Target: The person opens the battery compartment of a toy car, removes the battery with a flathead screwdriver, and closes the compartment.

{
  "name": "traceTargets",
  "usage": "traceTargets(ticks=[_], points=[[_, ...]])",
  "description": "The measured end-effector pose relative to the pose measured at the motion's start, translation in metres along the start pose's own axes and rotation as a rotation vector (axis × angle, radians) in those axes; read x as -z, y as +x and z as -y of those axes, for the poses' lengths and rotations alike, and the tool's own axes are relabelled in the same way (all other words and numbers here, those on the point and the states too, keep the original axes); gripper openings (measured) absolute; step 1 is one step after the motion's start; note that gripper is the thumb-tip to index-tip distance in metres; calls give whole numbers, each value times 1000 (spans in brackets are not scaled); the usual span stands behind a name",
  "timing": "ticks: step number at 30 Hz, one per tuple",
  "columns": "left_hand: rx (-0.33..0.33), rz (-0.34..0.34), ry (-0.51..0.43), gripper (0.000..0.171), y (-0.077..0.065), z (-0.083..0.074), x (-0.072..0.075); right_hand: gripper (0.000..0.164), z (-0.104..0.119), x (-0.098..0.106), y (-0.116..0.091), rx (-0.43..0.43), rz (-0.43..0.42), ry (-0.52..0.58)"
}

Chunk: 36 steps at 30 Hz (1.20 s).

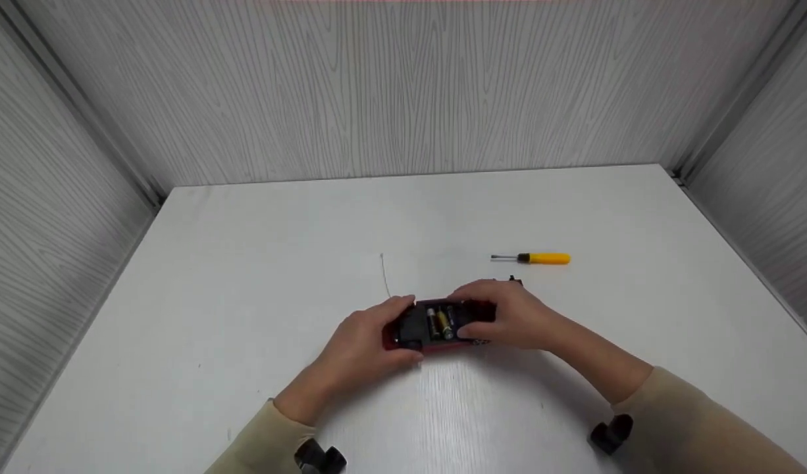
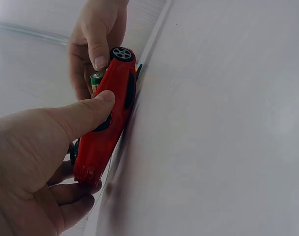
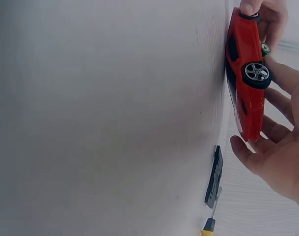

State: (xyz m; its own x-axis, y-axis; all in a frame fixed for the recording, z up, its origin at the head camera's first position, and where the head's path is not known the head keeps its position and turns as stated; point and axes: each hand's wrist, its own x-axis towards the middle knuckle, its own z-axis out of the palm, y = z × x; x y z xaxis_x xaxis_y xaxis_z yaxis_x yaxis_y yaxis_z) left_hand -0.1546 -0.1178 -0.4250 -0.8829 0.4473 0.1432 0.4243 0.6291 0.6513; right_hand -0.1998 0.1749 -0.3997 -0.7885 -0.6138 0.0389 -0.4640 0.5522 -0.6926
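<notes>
A red toy car (image 2: 107,123) lies upside down, its black underside (image 1: 413,324) facing up. Two or more batteries (image 1: 441,322) sit in its uncovered compartment; one green-ended battery (image 2: 96,78) sticks up. With my left hand (image 1: 370,339) I grip the car's left end, thumb on the near side and fingers on the far side. Around the right half is my right hand (image 1: 509,316), thumb beside the batteries, fingers along the far edge. A thin wire (image 1: 385,275) extends behind the car's left end.
Beyond my right hand, a yellow-handled screwdriver (image 1: 545,259) lies on the white table (image 1: 245,263). A dark plastic cover (image 3: 214,177) rests near it, mostly hidden by my hand in the head view. Wood-grain panels (image 1: 403,85) stand along the back and sides.
</notes>
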Motion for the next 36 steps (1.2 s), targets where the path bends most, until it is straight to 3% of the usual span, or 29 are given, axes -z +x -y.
traceTargets(ticks=[20,36], points=[[-45,-27,-2,81,-1,1,-2,45,-1,-4,2,-19,4,-38],[-24,-18,10,81,-1,1,-2,39,-4,-3,1,-9,25,-36]])
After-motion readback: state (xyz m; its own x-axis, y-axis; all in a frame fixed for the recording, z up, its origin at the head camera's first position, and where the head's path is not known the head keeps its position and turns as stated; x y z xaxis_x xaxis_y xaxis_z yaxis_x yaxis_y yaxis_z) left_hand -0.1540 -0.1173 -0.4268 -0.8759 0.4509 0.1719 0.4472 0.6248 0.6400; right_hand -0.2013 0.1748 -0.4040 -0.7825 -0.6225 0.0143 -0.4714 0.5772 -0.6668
